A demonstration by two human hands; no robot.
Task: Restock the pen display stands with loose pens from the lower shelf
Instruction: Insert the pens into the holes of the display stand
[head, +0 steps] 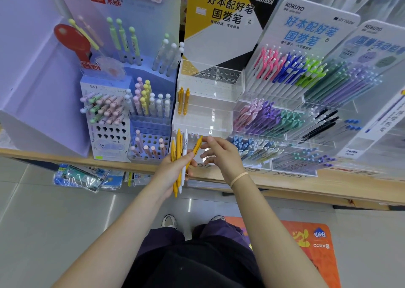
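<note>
My left hand [173,173] grips a bundle of yellow and white pens [179,154], tips pointing down, in front of the shelf edge. My right hand [221,154] is right beside it with fingers loosely curled, fingertips touching one slanted yellow pen [197,146] at the top of the bundle. Behind my hands stands a clear acrylic display stand [210,103] with mostly vacant holes; two yellow pens [183,100] stand in its left side.
A blue stand with pastel pens [131,112] is to the left, and full racks of coloured pens [295,103] to the right. The wooden shelf edge [306,184] runs across. Packets [87,176] lie on the lower shelf. An orange mat [306,239] is on the floor.
</note>
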